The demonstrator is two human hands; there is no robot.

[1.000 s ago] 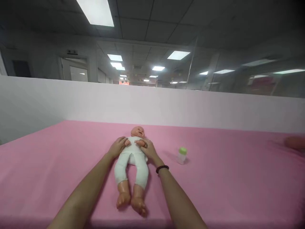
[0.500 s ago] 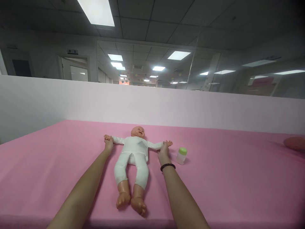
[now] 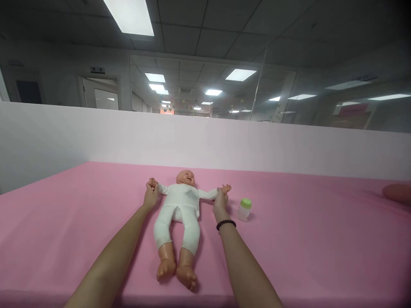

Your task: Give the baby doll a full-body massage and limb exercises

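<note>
A baby doll (image 3: 182, 199) in a white suit lies on its back on the pink table cover (image 3: 289, 239), head away from me and feet towards me. My left hand (image 3: 150, 196) is closed round the doll's wrist on the left side. On the right, my right hand (image 3: 220, 202) grips the doll's other forearm near the wrist, and the doll's small hand sticks out past my fingers. A dark coiled band is on my right wrist. Just right of that hand stands a small clear jar (image 3: 244, 209) with a green lid.
A low white wall (image 3: 205, 141) runs along the back of the table, with glass above it. At the far right edge lies a reddish-brown rounded object (image 3: 397, 193). The table's front edge crosses the bottom.
My left hand has moved right and slightly up, bringing the doll's arm inward so that it bends closer to its body. My right hand has hardly moved.
</note>
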